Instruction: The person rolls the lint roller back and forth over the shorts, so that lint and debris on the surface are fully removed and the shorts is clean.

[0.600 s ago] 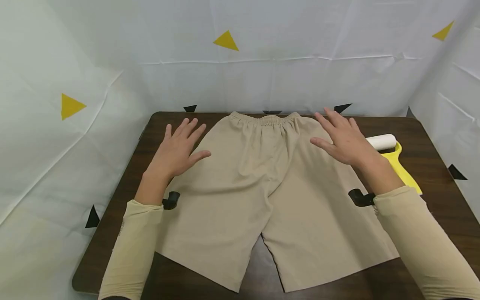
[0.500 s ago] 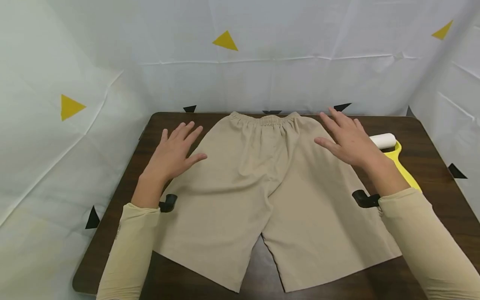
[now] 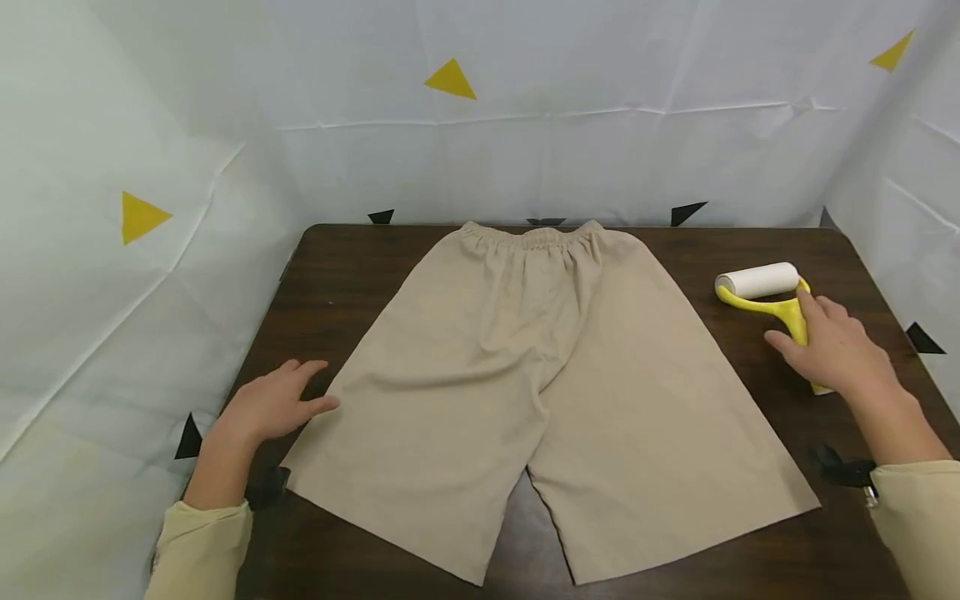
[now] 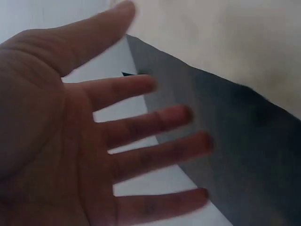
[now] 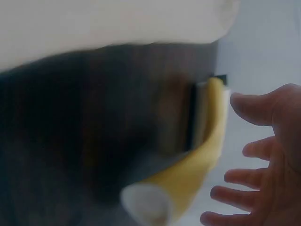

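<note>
Beige shorts (image 3: 465, 417) lie spread flat, with the gathered elastic waistband at the far side. My left hand (image 3: 270, 404) hovers beside the left leg of the shorts; the left wrist view shows its fingers (image 4: 160, 146) spread and holding nothing. On the right lies a lint roller (image 3: 761, 281) with a white roll and a yellow handle. Over that handle is my right hand (image 3: 843, 350). In the right wrist view its fingers are apart from the blurred yellow handle (image 5: 188, 174), with a gap between them.
A dark wood-patterned table (image 3: 345, 283) bears the shorts and the roller. White sheeting (image 3: 555, 167) with yellow and black triangles stands behind and at both sides of it.
Both hands have moved apart and nearer to me, away from above the shorts. The right hand has gone right to the lint roller, the left to the left edge. The shorts stay in place.
</note>
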{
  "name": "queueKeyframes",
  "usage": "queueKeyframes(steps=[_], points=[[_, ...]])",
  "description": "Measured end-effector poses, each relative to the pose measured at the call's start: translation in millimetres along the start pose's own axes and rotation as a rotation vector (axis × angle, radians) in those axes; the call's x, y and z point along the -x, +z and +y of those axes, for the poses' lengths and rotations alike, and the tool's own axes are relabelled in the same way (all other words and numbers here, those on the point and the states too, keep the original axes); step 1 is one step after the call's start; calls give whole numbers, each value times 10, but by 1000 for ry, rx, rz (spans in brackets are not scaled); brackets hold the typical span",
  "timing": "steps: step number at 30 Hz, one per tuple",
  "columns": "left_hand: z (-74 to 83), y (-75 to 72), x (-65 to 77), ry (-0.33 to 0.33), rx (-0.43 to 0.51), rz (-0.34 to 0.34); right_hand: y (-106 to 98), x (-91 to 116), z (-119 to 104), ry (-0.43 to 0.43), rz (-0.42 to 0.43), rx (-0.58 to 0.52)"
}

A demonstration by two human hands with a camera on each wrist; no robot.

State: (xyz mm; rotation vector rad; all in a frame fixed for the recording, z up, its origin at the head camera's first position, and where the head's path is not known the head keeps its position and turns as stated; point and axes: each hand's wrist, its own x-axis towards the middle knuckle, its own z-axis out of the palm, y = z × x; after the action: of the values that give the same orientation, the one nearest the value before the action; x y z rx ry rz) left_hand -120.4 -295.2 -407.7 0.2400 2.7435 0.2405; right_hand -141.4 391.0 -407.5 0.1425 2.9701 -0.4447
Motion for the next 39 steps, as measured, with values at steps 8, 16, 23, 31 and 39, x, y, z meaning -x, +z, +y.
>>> queueKeyframes(steps=[8,16,23,31,39], points=[[-167,189,218,-40,101,-115,167,82,200,39,-24,-14],[-188,317,232,-71,151,-82,197,89,180,91,-2,-5],[-224,346,222,-126,137,-67,245,61,215,91,19,-54],[-257,377,247,-117,148,-64,140,-5,134,70,92,-91],[-309,425,248,-127,192,-74,-9,-131,-316,-56,150,-116]])
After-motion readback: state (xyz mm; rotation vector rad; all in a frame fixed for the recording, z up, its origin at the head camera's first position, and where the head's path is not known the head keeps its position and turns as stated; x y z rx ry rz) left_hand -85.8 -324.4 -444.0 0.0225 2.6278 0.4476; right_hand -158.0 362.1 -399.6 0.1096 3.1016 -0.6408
